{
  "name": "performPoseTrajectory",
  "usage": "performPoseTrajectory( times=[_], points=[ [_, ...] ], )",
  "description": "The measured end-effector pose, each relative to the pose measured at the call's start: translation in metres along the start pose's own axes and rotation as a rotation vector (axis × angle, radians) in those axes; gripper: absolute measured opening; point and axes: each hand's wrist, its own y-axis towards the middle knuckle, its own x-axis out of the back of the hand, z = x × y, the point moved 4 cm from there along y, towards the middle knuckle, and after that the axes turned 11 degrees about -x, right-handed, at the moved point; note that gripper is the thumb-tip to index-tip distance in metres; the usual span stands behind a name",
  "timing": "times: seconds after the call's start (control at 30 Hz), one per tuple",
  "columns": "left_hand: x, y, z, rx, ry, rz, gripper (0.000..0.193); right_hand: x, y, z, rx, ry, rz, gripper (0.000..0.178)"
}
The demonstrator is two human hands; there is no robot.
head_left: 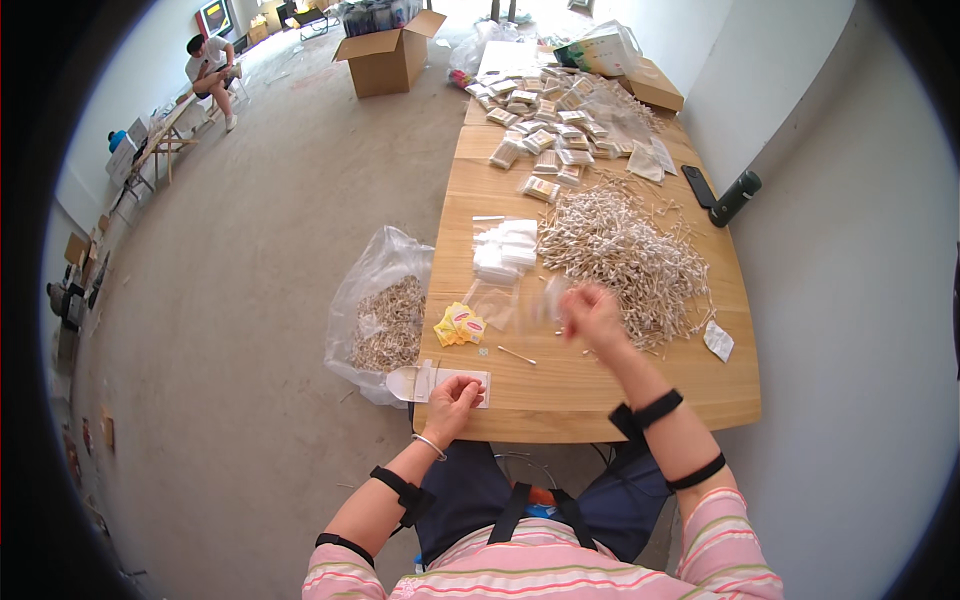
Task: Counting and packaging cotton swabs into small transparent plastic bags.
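My left hand (455, 400) rests at the table's near left edge, fingers curled together over a white flat folder-like piece (410, 383); what they pinch, if anything, is hidden. My right hand (590, 312) is smeared by motion at the near left side of a big heap of cotton swabs (625, 240). A pale, see-through blur beside its fingers cannot be made out. One loose cotton swab (517, 355) lies between the hands. To its left are yellow printed cards (460, 325). Behind them sits a stack of clear plastic bags (503, 248).
Filled swab packs (545, 135) pile up at the far end of the wooden table (600, 405). A phone (698, 186) and a dark bottle (735, 198) stand by the right wall. A large clear sack of swabs (385, 320) is left of the table. A person (212, 75) sits far left.
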Motion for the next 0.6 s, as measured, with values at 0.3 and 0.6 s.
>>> performPoseTrajectory(
  times=[0.3, 0.6],
  points=[
    [0.003, 0.009, 0.019, 0.058, 0.108, 0.079, 0.007, -0.021, 0.089, -0.008, 0.255, -0.633, -0.209, 0.029],
    [0.004, 0.010, 0.013, 0.013, 0.220, 0.063, 0.009, -0.092, 0.086, -0.048, 0.155, -0.917, -0.280, 0.029]
  ],
)
